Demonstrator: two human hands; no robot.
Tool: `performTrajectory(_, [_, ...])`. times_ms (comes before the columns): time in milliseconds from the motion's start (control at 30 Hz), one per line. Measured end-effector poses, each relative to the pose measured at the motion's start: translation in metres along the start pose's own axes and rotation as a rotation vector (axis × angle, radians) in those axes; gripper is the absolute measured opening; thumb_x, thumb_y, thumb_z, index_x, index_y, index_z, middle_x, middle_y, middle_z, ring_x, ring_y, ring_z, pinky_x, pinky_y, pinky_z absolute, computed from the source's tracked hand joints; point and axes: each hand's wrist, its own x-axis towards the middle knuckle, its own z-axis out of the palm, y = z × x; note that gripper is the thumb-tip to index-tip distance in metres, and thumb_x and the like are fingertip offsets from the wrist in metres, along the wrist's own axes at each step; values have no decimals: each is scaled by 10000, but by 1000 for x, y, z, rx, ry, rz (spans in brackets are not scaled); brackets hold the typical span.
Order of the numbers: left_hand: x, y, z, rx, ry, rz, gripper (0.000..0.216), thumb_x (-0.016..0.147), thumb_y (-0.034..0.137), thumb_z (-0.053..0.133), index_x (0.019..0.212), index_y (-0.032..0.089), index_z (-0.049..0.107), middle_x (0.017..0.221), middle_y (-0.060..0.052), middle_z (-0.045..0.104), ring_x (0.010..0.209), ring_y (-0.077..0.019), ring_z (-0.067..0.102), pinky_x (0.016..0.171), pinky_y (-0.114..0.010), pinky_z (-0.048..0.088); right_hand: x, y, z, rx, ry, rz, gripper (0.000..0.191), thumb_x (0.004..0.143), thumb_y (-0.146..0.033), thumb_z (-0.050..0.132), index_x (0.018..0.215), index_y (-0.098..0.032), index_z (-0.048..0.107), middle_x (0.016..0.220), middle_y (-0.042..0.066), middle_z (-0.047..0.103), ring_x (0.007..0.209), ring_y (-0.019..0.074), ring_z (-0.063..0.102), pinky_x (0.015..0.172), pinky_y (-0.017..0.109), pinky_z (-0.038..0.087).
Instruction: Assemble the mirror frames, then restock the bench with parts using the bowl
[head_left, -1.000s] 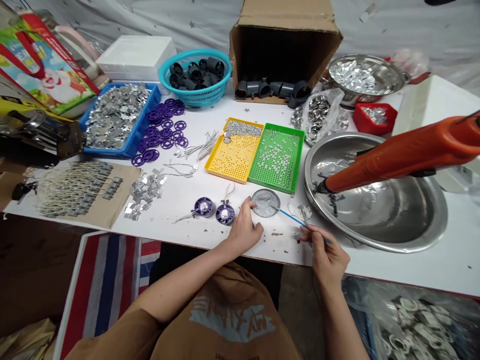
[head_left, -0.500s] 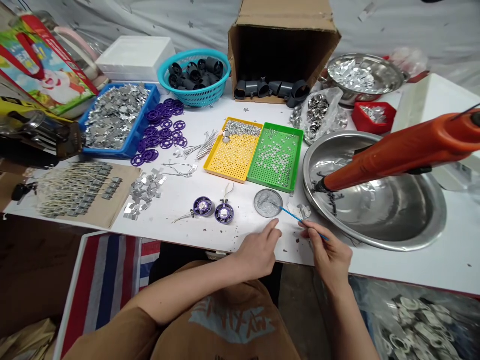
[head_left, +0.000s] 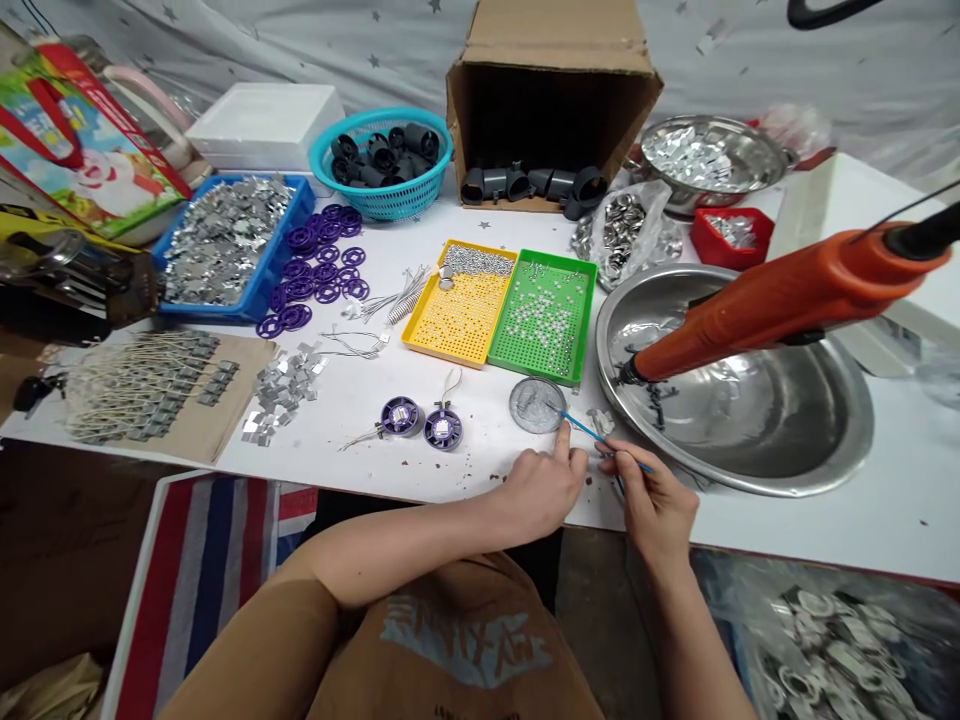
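Between the finger and thumb of my right hand (head_left: 656,510) is a thin blue stick (head_left: 587,428), slanting left. Its far tip rests in a shallow round dish (head_left: 534,404) of grey, shiny paste. My left hand (head_left: 544,490) holds nothing. Its index finger stretches toward the dish's near edge, close beside the stick, while the other fingers are bent. To the left lie two round purple parts (head_left: 400,416) with white squares in their centres and wires. A small crumpled whitish scrap (head_left: 600,421) lies right of the dish.
Behind the dish are a yellow tray (head_left: 454,315) and a green tray (head_left: 544,318) of small metal pieces. An orange electric screwdriver (head_left: 765,305) extends over a large steel bowl (head_left: 840,450) at right. Purple rings (head_left: 326,272) and loose metal squares (head_left: 279,395) lie left.
My left hand has moved right and slightly forward, its index finger now close to the dish and stick. The right hand keeps the stick in the dish. The camera view has shifted slightly.
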Motion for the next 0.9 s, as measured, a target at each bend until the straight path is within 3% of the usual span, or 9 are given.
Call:
performTrajectory(133, [-6, -6, -2, 12, -20, -28, 279, 892, 193, 446, 1146, 79, 424, 1487, -355, 254, 747, -259, 699, 600, -373, 540, 5, 3, 8, 118, -95, 94, 227, 898, -373, 562, 1020, -238, 698, 883, 11, 741, 701, 121, 666, 711, 267, 544])
performTrajectory(300, [-17, -13, -6, 4, -85, -34, 327, 866, 169, 479, 1170, 57, 441, 1496, -341, 256, 745, -247, 707, 622, -374, 553, 13, -2, 16, 156, -174, 82, 227, 893, -378, 567, 1014, -242, 704, 941, 26, 742, 698, 125, 668, 690, 274, 550])
performTrajectory(467, [-17, -15, -3, 0, -123, -48, 333, 883, 143, 438, 1198, 39, 451, 1499, -330, 260, 790, -246, 712, 622, -358, 557, 14, -12, 15, 108, -137, -5, 208, 895, -323, 576, 1054, -262, 696, 928, 10, 744, 696, 120, 677, 671, 254, 543])
performTrajectory(667, [-12, -14, 4, -27, -100, -79, 398, 838, 178, 520, 1203, 38, 444, 1508, -334, 228, 791, -265, 710, 614, -370, 557, 0, -20, 12, -45, -62, -148, 222, 887, -242, 592, 1089, -266, 681, 952, -7, 742, 721, 102, 682, 713, 234, 532])
performTrajectory(767, [-8, -15, 6, -32, -80, -75, 410, 831, 174, 522, 1208, 39, 431, 1498, -335, 258, 802, -266, 707, 622, -368, 559, -9, -20, 9, -55, -75, -118, 217, 891, -247, 585, 1088, -256, 677, 942, -6, 742, 726, 107, 685, 710, 237, 529])
performTrajectory(900, [-2, -16, 7, -51, -41, -73, 307, 861, 146, 452, 1155, 59, 445, 1463, -321, 341, 779, -239, 704, 618, -346, 555, -13, -21, 7, 42, -49, 29, 209, 883, -296, 598, 1065, -249, 689, 903, 3, 742, 719, 123, 677, 709, 262, 528])
